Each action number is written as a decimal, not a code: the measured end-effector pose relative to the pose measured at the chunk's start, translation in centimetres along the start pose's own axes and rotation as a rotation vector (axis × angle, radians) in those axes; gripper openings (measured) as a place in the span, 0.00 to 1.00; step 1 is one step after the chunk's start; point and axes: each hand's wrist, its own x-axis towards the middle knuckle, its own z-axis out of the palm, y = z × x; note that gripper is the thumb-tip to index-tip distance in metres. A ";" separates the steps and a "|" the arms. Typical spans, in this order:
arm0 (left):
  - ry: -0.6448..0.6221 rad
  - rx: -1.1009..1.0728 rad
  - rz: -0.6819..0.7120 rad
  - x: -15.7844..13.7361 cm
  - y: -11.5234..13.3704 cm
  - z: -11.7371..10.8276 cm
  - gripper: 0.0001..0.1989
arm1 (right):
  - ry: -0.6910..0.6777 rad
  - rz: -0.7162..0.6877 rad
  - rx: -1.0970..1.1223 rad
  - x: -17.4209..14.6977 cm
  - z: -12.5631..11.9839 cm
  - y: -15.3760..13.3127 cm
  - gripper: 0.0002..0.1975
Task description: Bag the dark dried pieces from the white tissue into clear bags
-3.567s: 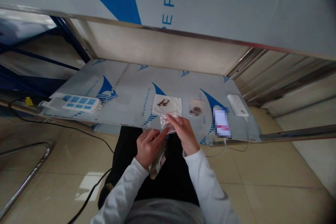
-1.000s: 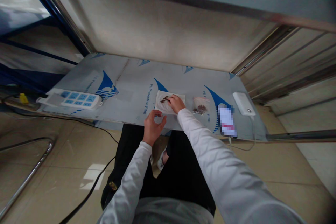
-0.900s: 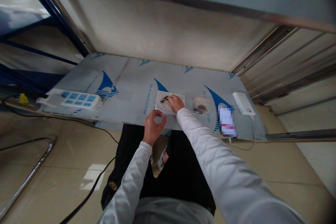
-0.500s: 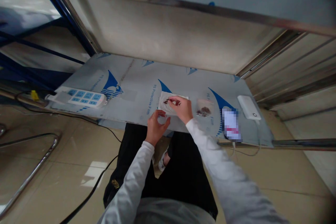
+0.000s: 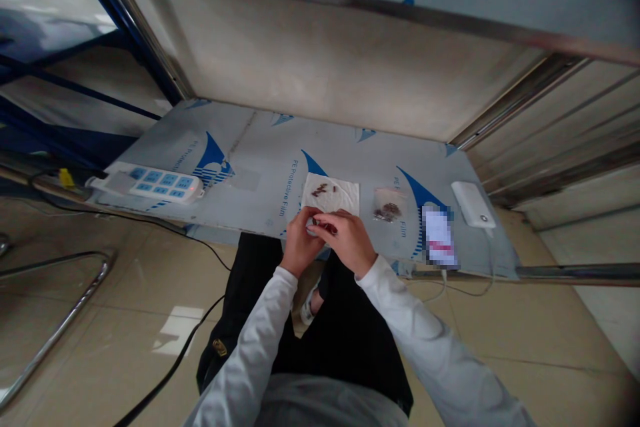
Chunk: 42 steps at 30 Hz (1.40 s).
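The left hand [image 5: 301,243] and right hand [image 5: 351,240] meet at the front edge of the bench [image 5: 270,157], fingers curled close; something small and dark seems to sit between the fingertips, though which hand grips it I cannot tell. Just behind, on a white sheet [image 5: 349,200], brown pieces [image 5: 320,191] lie mostly aslant, long axes from near left to far right; 1 lone piece [image 5: 335,189] points front to back. Toward the right edge lies a clear bag [image 5: 387,205].
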 end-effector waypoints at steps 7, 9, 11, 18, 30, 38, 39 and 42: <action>0.021 0.015 -0.013 0.0 -0.8 -0.2 0.09 | 0.002 -0.069 0.014 -0.1 0.7 -0.3 0.10; 0.022 0.013 -0.015 0.0 -1.0 -0.2 0.09 | 0.047 -0.027 0.111 0.7 1.1 1.0 0.09; 0.035 0.010 -0.020 0.0 -1.3 -0.2 0.09 | 0.113 0.105 0.100 2.2 1.5 3.2 0.10; 0.050 0.028 -0.047 -0.1 -1.9 -0.5 0.08 | 0.172 0.477 -0.198 7.5 3.8 11.7 0.08; 0.048 0.025 -0.072 0.0 -2.5 -1.1 0.07 | 0.092 0.284 -0.213 7.8 5.6 11.2 0.06; 0.050 0.018 -0.059 0.0 -2.2 -1.2 0.07 | 0.177 0.252 -0.134 6.4 4.4 9.4 0.06; 0.048 0.015 -0.055 0.0 -2.1 -1.2 0.08 | 0.204 0.242 -0.098 5.7 3.8 8.4 0.07; 0.030 -0.007 -0.043 0.1 -1.7 -0.9 0.09 | 0.263 0.168 0.086 2.6 1.9 4.7 0.08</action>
